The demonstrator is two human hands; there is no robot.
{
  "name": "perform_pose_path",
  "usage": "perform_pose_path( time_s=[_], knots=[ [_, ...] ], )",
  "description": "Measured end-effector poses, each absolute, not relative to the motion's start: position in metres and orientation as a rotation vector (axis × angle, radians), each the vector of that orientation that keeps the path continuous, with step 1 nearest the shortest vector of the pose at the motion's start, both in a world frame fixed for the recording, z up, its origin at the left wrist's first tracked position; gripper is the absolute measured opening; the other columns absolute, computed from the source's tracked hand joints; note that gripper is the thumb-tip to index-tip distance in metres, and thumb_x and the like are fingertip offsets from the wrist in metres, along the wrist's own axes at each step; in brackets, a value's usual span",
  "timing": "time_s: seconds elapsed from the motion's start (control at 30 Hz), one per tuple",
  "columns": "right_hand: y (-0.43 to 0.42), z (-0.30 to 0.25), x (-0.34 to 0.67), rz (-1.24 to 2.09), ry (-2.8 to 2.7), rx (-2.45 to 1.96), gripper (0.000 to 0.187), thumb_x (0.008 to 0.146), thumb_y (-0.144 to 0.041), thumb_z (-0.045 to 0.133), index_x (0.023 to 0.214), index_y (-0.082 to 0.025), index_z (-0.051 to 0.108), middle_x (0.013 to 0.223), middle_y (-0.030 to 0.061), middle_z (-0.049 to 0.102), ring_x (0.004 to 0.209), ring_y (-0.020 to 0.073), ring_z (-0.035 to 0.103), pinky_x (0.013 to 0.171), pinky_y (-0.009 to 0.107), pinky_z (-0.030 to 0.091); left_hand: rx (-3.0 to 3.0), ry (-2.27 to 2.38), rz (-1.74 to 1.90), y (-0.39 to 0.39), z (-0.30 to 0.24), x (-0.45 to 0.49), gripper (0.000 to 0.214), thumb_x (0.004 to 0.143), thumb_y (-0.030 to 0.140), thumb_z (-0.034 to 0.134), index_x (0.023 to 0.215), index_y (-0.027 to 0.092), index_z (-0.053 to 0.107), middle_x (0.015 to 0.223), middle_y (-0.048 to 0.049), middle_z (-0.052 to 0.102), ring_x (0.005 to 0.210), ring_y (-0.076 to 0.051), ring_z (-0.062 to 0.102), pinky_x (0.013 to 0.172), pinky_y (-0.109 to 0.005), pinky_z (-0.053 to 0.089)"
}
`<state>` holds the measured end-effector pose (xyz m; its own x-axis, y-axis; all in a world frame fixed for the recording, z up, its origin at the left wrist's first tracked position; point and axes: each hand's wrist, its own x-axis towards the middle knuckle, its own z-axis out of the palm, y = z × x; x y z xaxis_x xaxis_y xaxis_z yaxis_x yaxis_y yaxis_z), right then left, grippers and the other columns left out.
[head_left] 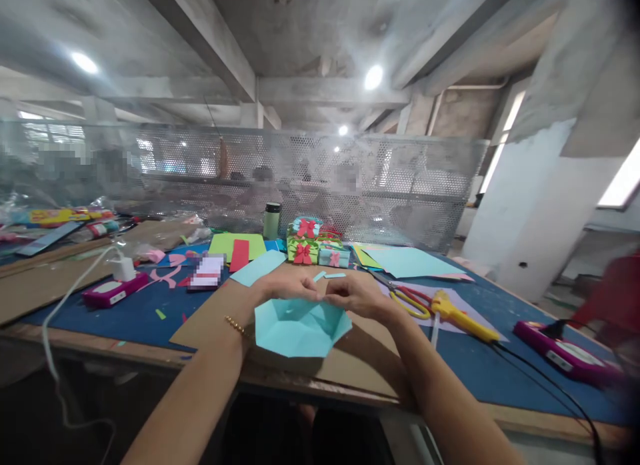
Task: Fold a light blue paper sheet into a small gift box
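Paper [293, 331], pale blue, is already creased into an open, angled bowl above the cardboard [370, 361]; our left hand [295, 288] and right hand [354, 297] pinch its far rim. We see no bow on it, unlike the small boxes [303, 253] behind, and two strips [335, 275] lie loose.

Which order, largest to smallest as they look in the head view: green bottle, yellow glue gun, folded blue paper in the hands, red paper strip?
Folded blue paper
Yellow glue gun
Green bottle and red paper strip: too alike to rank
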<state>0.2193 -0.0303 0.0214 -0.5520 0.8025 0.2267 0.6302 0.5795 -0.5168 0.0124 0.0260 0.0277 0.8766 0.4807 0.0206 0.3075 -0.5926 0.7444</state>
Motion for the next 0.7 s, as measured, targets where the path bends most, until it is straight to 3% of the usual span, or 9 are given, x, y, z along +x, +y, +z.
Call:
perform_pose_path(
  time_s=[0.23,0.47,0.6,0.7],
  knots=[
    [-0.034,0.027,0.223,0.64,-2.395,-1.274,0.031,0.083,-0.038,0.056,0.06,-0.018,0.052,0.052,-0.0036,0.049,0.049,0.0095,0.044,0.046,0.022,0.029,2.105,0.531,0.406,0.013,0.014,0.005,0.043,0.076,0.047,0.064,0.054,0.017,0.043,0.053,0.0062,0.029,0.051,-0.008,0.024,0.048,-0.025,0.017],
    [-0.044,0.038,0.221,0.694,-2.444,-1.252,0.034,0.083,-0.039,0.058,0.058,-0.018,0.05,0.052,-0.0044,0.049,0.048,0.0085,0.044,0.047,0.021,0.031,2.183,0.528,0.403,0.013,0.018,0.004,0.037,0.076,0.04,0.064,0.053,0.016,0.048,0.052,0.0055,0.032,0.052,-0.008,0.026,0.048,-0.025,0.017],
    [-0.039,0.035,0.216,0.711,-2.409,-1.254,0.038,0.083,-0.046,0.061,0.058,-0.018,0.053,0.051,-0.0043,0.049,0.048,0.0083,0.044,0.046,0.021,0.028,2.163,0.507,0.372,0.008,0.022,0.002,0.037,0.071,0.037,0.068,0.049,0.016,0.047,0.051,0.0062,0.031,0.051,-0.008,0.026,0.048,-0.025,0.017],
    [-0.033,0.033,0.216,0.736,-2.23,-1.215,0.045,0.087,-0.055,0.054,0.062,-0.018,0.054,0.051,-0.0027,0.052,0.048,0.0096,0.047,0.047,0.021,0.033,2.084,0.568,0.48,0.009,0.021,0.001,0.03,0.072,0.037,0.067,0.055,0.015,0.056,0.052,0.0054,0.039,0.051,-0.008,0.032,0.049,-0.023,0.022]
  ],
)
